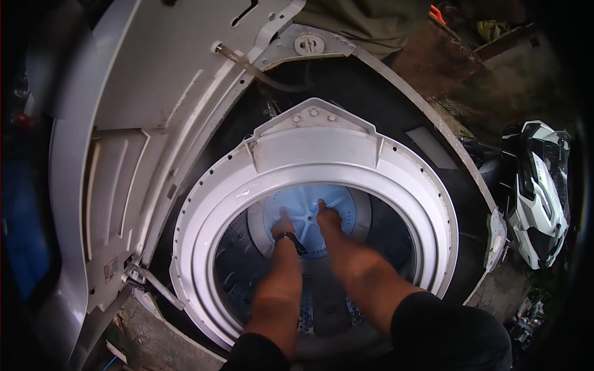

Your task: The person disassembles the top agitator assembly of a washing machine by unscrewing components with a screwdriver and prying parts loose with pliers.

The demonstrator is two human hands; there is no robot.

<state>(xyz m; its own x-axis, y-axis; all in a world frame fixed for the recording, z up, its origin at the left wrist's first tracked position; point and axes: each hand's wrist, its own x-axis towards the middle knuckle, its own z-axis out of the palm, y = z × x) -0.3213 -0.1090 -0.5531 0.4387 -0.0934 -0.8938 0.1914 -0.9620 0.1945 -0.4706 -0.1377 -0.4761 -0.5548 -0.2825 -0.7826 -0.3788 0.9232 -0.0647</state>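
Both my arms reach down through the white tub ring (315,142) of an opened top-loading washing machine into the perforated metal drum (387,241). On the drum floor is a ribbed blue disc (303,198). My left hand (283,227), a dark band at its wrist, is on the disc's left part, thumb raised and other fingers curled. My right hand (328,216) is on the disc right of its centre, one digit pointing up and the rest curled. Whatever the curled fingers grip is hidden.
The raised pale top panel (145,80) stands at left, with a hose (260,71). A blue object (21,247) is at far left. Olive cloth (359,18), a rusty brown panel (439,55) and a white-and-black moulded body (537,191) lie beyond the machine's frame.
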